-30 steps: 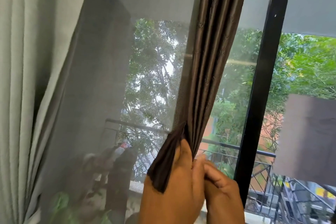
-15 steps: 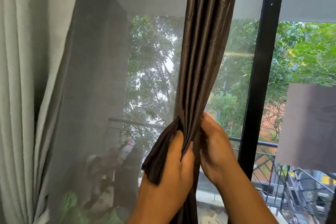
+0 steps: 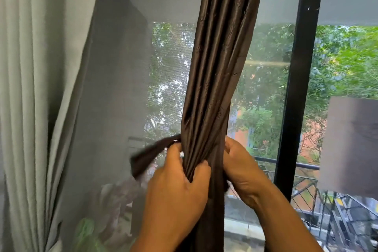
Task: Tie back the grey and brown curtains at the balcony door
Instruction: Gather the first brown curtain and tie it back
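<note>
Balcony door fills the frame: black door frame [image 3: 296,88] runs top to bottom right of centre, a mesh screen [image 3: 122,67] covers the glass left of it, and trees [image 3: 347,57] plus a black railing [image 3: 286,164] show outside. Grey curtain [image 3: 30,88] hangs in pleats down the left edge of the frame, gathered against the side, nothing touching it. Brown curtain [image 3: 216,67] hangs centre frame, bunched into a narrow column of folds from the top edge down past the bottom. Both hands work it at lower centre. Left hand [image 3: 176,182] grips the bunched folds from the left, fingers curled into the fabric, thumb against the front. A brown strip [image 3: 147,155], same fabric, comes out from behind the bundle at the top of that hand and droops toward lower left; cannot tell whether the left hand also holds it. Right hand [image 3: 241,168] is on the right side of the bundle, fingers curled round behind the fabric, their tips hidden. Blurred grey panel [image 3: 351,143] sits at right edge, mid height.
</note>
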